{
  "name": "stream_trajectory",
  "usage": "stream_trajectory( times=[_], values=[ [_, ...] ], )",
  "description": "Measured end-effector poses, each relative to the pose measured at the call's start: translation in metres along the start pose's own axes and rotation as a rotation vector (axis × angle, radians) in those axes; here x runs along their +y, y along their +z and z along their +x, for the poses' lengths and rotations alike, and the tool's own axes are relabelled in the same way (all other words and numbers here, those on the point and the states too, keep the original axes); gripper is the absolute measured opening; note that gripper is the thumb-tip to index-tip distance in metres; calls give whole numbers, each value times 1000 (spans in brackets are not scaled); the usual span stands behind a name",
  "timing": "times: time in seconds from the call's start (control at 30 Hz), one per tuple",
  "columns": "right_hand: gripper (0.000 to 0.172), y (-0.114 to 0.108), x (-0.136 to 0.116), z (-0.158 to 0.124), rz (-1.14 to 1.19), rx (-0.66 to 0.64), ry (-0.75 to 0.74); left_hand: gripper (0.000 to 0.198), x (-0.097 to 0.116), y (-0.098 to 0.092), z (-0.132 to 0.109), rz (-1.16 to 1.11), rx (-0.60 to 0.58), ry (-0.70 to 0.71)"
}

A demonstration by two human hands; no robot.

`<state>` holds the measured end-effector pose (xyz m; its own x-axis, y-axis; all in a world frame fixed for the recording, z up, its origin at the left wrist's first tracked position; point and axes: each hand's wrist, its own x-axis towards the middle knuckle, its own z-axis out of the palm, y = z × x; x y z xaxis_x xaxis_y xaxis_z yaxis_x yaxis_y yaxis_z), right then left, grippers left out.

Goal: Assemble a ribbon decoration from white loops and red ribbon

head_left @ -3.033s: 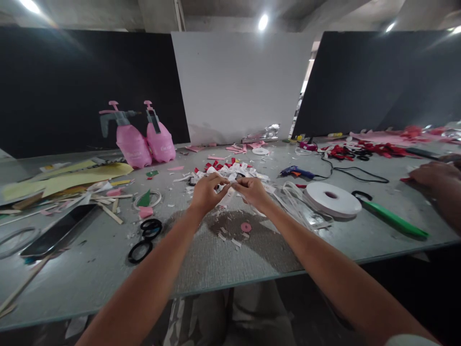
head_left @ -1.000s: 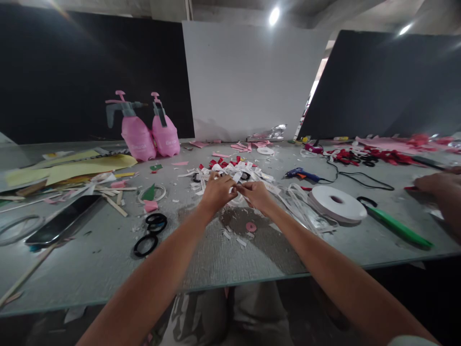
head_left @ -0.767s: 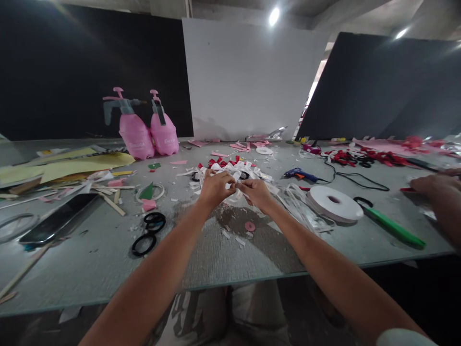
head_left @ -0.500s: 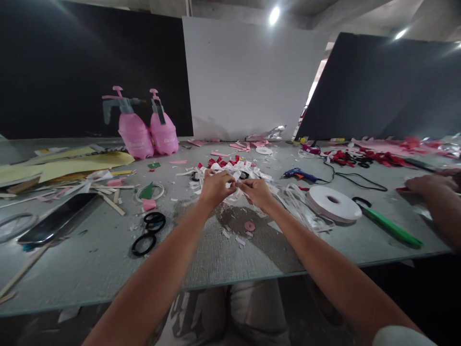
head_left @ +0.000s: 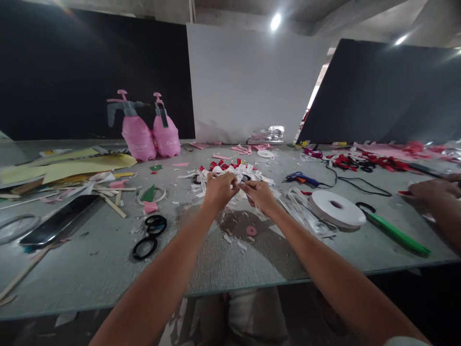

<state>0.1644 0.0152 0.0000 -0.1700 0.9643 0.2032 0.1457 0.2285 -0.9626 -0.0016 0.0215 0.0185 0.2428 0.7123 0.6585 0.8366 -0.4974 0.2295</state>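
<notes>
Between your left hand (head_left: 220,189) and right hand (head_left: 260,194), equally near both, sits a small white ribbon (head_left: 239,180), seemingly pinched in both hands' fingertips; its long axis is hidden. Just beyond lies the bow pile (head_left: 234,168); farther off, rightward, the ribbon roll (head_left: 340,214).
</notes>
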Motion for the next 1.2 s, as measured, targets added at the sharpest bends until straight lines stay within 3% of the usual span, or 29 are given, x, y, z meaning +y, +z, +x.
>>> stream_trajectory(
  times=[0.13,0.27,0.4,0.77,0.93,1.07,1.2],
  values=[
    [40,-3,-3,-2,71,5,-5,16,-9,-12,0,-190,57,-114],
    [40,-3,-5,-2,94,0,-3,19,-11,-16,-6,-301,34,-13],
    [42,-2,-5,-3,89,-30,4,26,-4,-12,-10,-264,-40,95],
    [40,3,-9,-6,137,-48,49,22,1,-9,-9,-33,-74,156],
    [42,2,-11,-7,-68,-16,-91,23,12,11,-10,-256,10,-96],
    [42,-2,-13,-7,-224,10,-228,26,21,23,-7,-540,-36,-309],
    [41,-3,-17,-10,-243,-14,-274,29,17,28,0,-719,-35,-416]
  ],
)
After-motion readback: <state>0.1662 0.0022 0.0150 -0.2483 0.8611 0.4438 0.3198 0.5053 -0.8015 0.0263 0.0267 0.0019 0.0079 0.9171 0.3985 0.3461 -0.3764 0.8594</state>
